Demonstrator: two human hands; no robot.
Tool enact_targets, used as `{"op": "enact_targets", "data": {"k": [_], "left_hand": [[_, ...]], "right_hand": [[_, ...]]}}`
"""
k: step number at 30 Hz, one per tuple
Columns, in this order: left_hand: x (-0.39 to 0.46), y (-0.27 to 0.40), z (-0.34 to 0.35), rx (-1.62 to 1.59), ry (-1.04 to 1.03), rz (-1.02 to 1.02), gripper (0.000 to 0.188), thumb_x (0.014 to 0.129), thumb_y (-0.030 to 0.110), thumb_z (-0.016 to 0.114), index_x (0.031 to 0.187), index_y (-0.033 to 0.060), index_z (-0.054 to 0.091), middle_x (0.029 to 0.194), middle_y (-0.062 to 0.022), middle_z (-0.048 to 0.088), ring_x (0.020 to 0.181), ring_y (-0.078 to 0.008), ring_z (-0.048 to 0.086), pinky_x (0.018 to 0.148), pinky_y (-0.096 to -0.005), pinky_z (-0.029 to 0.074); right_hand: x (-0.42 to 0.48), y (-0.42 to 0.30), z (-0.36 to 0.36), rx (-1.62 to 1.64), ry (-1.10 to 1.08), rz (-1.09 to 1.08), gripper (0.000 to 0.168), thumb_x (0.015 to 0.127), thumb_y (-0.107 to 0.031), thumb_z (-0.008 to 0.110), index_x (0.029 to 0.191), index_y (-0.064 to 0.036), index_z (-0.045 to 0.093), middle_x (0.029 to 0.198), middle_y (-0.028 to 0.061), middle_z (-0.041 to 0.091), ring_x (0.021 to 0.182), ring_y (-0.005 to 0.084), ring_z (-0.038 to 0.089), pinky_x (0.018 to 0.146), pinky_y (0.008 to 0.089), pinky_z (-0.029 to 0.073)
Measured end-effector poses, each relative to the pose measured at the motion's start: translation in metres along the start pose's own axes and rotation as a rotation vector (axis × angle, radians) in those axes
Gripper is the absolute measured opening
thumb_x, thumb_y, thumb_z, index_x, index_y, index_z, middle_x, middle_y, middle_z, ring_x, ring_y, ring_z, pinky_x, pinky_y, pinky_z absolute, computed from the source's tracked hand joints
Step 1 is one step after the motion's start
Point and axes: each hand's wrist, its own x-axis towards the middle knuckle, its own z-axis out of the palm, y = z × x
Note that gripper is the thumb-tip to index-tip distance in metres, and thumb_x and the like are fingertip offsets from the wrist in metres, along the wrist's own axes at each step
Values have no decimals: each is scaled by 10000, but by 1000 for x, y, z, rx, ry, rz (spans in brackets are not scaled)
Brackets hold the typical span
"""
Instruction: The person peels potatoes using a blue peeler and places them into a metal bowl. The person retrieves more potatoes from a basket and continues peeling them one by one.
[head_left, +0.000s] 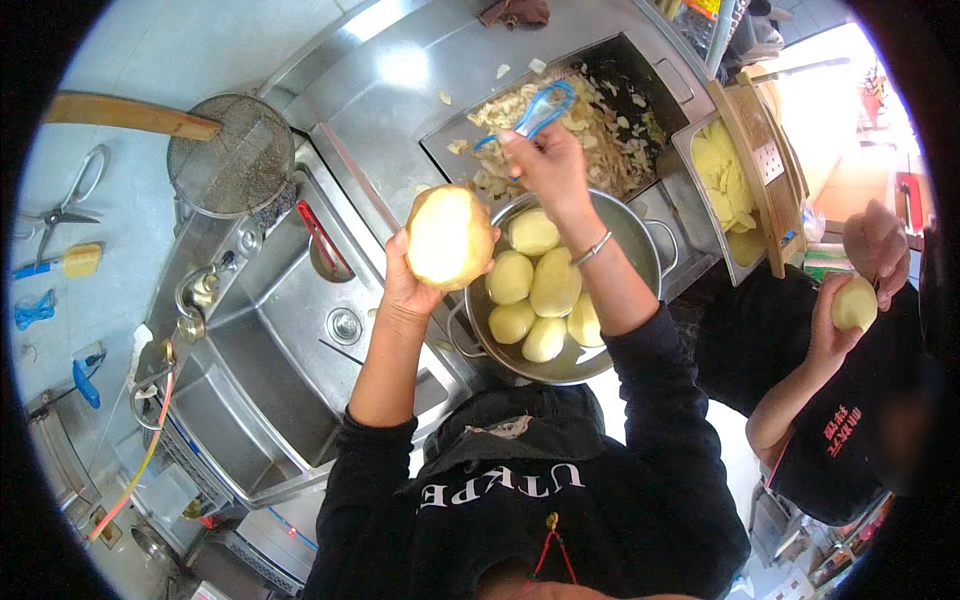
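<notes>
A large potato (450, 238), mostly peeled with brownish skin along its upper edge, rests in the grip of my left hand (411, 281). My right hand (551, 169) holds a blue-handled peeler (541, 109), raised just right of the potato and apart from it. Beneath both forearms stands a round metal pot (480, 330) with two loop handles. Several peeled potatoes (555, 281) lie inside it in liquid. Beyond my right hand, a heap of potato peelings (517, 105) fills much of a recessed basin in the steel counter.
A steel double sink (300, 322) with a red-handled tool (324, 240) lies left. A mesh strainer (231, 154) leans behind it. To the right, a container of sliced potato (718, 176) sits beside a wooden slicer board (757, 172). A co-worker's hand (821, 330) holds another peeled potato (855, 304).
</notes>
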Motion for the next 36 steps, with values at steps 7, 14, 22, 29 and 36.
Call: {"op": "enact_targets", "data": {"k": [7, 14, 22, 29, 36], "left_hand": [[5, -11, -12, -318, 288, 115, 773, 772, 618, 563, 1342, 130, 375, 1336, -146, 428, 1217, -340, 430, 997, -540, 369], [12, -20, -17, -150, 328, 128, 615, 757, 394, 667, 1269, 135, 446, 1207, -102, 541, 1105, -283, 535, 881, -481, 485], [2, -6, 3, -128, 237, 114, 744, 711, 383, 672, 1332, 103, 372, 1311, -146, 452, 1181, -354, 474, 953, -552, 418], [-1, -11, 4, -90, 184, 46, 733, 709, 405, 650, 1320, 90, 393, 1283, -152, 475, 1173, -394, 472, 906, -533, 464], [-4, -12, -2, -226, 261, 85, 764, 679, 432, 668, 1317, 106, 404, 1313, -158, 452, 1216, -382, 433, 990, -563, 373]], "right_hand": [[-34, -29, 0, 60, 57, -3, 116, 827, -75, 660, 848, -19, 561, 642, 0, 578, 502, 48, 508, 431, 190, 387], [-69, -16, 36, 2, -143, -13, 148, 817, -119, 686, 807, -27, 571, 629, 12, 583, 516, 53, 535, 453, 212, 419], [-29, -28, -6, 176, 49, -40, 105, 838, -90, 651, 826, -39, 561, 642, 2, 576, 499, 48, 504, 435, 181, 399], [-10, 19, -6, 15, 108, -76, 125, 851, -133, 647, 814, -55, 556, 640, -10, 564, 489, 34, 473, 411, 168, 329], [-30, -8, -4, 261, 52, 58, 155, 836, -140, 670, 812, -44, 550, 632, -2, 568, 490, 41, 494, 402, 173, 349]]}}
